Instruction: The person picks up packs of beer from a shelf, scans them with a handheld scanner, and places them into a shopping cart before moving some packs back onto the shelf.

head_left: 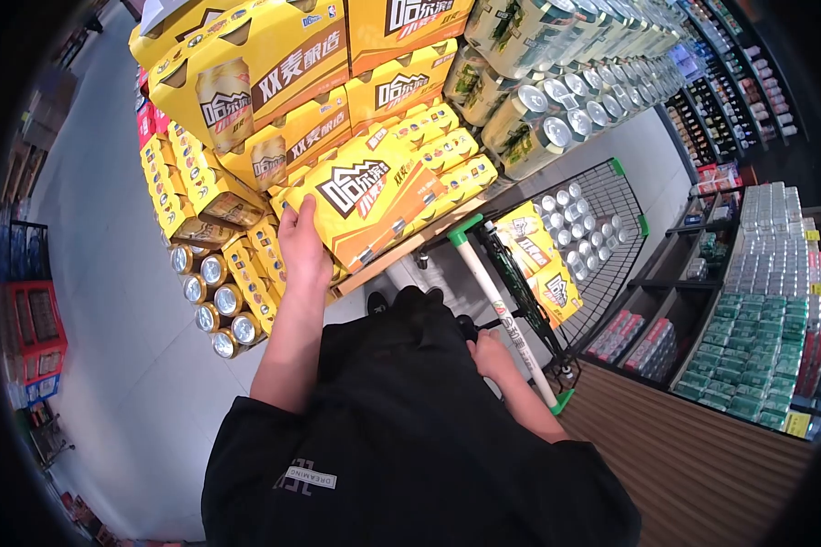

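Observation:
A yellow carton of cans (365,196) lies on top of other packs at the display's front edge. My left hand (304,244) is on the carton's near left end, thumb on its upper face and fingers at its end. My right hand (491,356) is low beside my dark shirt, just left of the white cart handle (502,310). Its fingers are curled beside something small and black; what they hold cannot be made out.
Stacked yellow cartons (292,55) and green-gold can packs (529,118) fill the display. The shopping cart (611,210) holds yellow packs (538,264) and wrapped cans (579,228). Loose-looking gold cans (214,271) stand at the display's left corner. Drink shelves (757,301) stand right.

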`<state>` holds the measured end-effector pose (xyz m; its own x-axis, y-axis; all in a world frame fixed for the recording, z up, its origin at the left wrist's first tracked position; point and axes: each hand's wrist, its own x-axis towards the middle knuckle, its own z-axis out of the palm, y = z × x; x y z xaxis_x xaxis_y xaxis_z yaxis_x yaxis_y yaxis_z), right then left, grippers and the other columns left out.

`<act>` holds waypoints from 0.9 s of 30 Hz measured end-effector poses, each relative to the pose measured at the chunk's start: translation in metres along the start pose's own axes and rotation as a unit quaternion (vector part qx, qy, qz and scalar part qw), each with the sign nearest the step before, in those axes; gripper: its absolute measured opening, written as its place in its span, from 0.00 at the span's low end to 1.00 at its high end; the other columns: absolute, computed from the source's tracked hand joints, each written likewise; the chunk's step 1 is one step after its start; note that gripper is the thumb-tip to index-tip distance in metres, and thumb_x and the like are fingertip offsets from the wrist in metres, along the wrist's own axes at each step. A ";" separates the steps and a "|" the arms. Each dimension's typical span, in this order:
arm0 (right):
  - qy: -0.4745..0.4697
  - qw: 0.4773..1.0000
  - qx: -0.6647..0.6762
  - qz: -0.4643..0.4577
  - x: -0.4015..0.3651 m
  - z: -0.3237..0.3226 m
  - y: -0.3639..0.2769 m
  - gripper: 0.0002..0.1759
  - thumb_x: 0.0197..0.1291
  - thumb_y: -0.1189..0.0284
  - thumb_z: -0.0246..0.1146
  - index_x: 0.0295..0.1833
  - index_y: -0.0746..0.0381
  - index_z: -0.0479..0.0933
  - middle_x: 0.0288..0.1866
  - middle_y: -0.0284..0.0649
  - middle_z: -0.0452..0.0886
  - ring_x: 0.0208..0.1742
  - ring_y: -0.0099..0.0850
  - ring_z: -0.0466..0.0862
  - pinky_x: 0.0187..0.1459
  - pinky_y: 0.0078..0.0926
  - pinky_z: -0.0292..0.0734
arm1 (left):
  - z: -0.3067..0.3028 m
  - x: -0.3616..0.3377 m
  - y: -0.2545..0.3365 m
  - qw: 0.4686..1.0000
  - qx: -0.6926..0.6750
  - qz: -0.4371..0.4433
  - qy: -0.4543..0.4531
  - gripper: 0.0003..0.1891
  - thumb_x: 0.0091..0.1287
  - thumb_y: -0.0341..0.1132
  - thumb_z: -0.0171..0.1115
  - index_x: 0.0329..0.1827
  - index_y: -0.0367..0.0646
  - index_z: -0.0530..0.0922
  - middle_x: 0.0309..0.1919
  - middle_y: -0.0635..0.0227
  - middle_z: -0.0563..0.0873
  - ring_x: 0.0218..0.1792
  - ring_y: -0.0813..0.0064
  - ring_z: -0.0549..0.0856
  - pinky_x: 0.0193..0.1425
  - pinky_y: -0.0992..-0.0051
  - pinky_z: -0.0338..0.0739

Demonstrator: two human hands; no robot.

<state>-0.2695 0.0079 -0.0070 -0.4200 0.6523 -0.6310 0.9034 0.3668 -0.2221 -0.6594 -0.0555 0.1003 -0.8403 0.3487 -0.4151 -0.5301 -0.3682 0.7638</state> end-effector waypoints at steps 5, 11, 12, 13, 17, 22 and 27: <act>0.106 0.981 0.096 -0.128 -0.057 -0.088 -0.054 0.25 0.76 0.63 0.60 0.70 0.66 0.71 0.58 0.61 0.78 0.53 0.62 0.84 0.57 0.53 0.79 | -0.010 0.009 0.002 1.000 0.000 -0.019 -0.014 0.08 0.81 0.32 0.59 0.54 0.36 0.77 0.51 0.62 0.88 0.51 0.72 0.88 0.57 0.70 0.84; -0.203 0.746 0.598 -0.213 -0.045 -0.117 -0.051 0.31 0.71 0.73 0.67 0.75 0.64 0.67 0.56 0.40 0.82 0.52 0.29 0.86 0.57 0.30 0.81 | -0.010 0.018 0.016 0.998 -0.005 -0.066 -0.023 0.10 0.80 0.32 0.59 0.59 0.39 0.76 0.57 0.60 0.87 0.56 0.65 0.89 0.62 0.62 0.85; -0.230 0.692 0.633 -0.259 -0.044 -0.122 -0.056 0.34 0.67 0.75 0.70 0.75 0.63 0.65 0.56 0.42 0.81 0.51 0.31 0.86 0.58 0.32 0.81 | -0.010 0.019 0.017 0.998 -0.005 -0.063 -0.021 0.10 0.80 0.32 0.59 0.59 0.39 0.76 0.57 0.60 0.87 0.56 0.65 0.89 0.62 0.62 0.85; -0.250 0.683 0.636 -0.260 -0.041 -0.126 -0.062 0.37 0.62 0.77 0.74 0.73 0.63 0.64 0.54 0.42 0.80 0.48 0.32 0.87 0.57 0.35 0.83 | -0.011 0.021 0.018 0.997 -0.003 -0.073 -0.031 0.11 0.81 0.32 0.59 0.60 0.39 0.75 0.57 0.60 0.87 0.56 0.64 0.89 0.62 0.61 0.85; -0.290 0.669 0.658 -0.186 -0.030 -0.141 -0.102 0.24 0.65 0.78 0.71 0.65 0.62 0.71 0.44 0.36 0.80 0.34 0.23 0.83 0.42 0.30 0.85 | -0.016 0.026 0.021 0.995 0.006 -0.087 -0.048 0.14 0.82 0.34 0.57 0.64 0.39 0.71 0.60 0.57 0.85 0.59 0.60 0.88 0.64 0.56 0.85; -0.258 0.771 0.557 -0.169 -0.026 -0.127 -0.140 0.20 0.66 0.72 0.73 0.61 0.65 0.77 0.40 0.32 0.81 0.34 0.19 0.81 0.43 0.27 0.83 | -0.017 0.029 0.025 0.993 -0.010 -0.098 -0.071 0.14 0.81 0.33 0.57 0.65 0.39 0.72 0.59 0.58 0.86 0.59 0.61 0.88 0.64 0.55 0.84; 0.033 0.878 0.381 -0.288 -0.035 -0.112 -0.156 0.24 0.61 0.72 0.72 0.63 0.63 0.79 0.45 0.41 0.89 0.46 0.29 0.88 0.53 0.30 0.81 | -0.016 0.028 0.026 0.993 -0.007 -0.098 -0.065 0.14 0.81 0.34 0.58 0.64 0.38 0.73 0.60 0.59 0.86 0.59 0.61 0.88 0.63 0.55 0.84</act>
<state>-0.4054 0.0023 0.1335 -0.8071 0.5508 -0.2127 0.3252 0.1141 -0.9387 -0.6981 -0.0691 0.1009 -0.6995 0.5222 -0.4878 -0.6844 -0.2931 0.6676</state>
